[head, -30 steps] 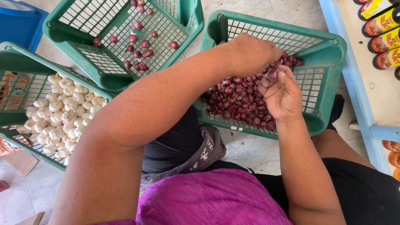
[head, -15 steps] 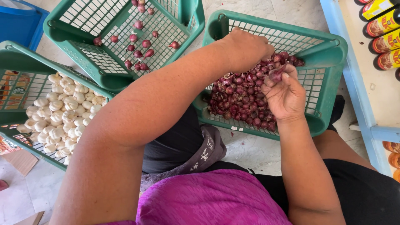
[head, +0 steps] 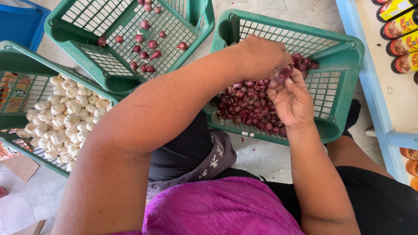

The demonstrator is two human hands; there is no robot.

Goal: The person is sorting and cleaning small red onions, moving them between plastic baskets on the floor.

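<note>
A green plastic basket (head: 339, 52) in front of me holds a heap of small red shallots (head: 250, 104). Both my hands hover over it. My left hand (head: 261, 54) reaches across from the left, its fingers curled down and pinching a shallot at the heap's far edge. My right hand (head: 289, 98) sits just below it, fingers bent around the same shallot (head: 281, 78), thumb and fingertips touching the left hand's. What lies inside the left palm is hidden.
A second green basket (head: 69, 26) at the upper left holds several scattered shallots (head: 146, 54). A third green basket (head: 21, 56) at the left holds white garlic bulbs (head: 65, 117). A light blue shelf (head: 370, 74) with bottles (head: 402, 26) stands at the right; a blue crate (head: 17, 21) sits top left.
Both hands stayed over the shallot heap. My right hand's fingers shifted slightly up and closed in against the left hand's fingertips.
</note>
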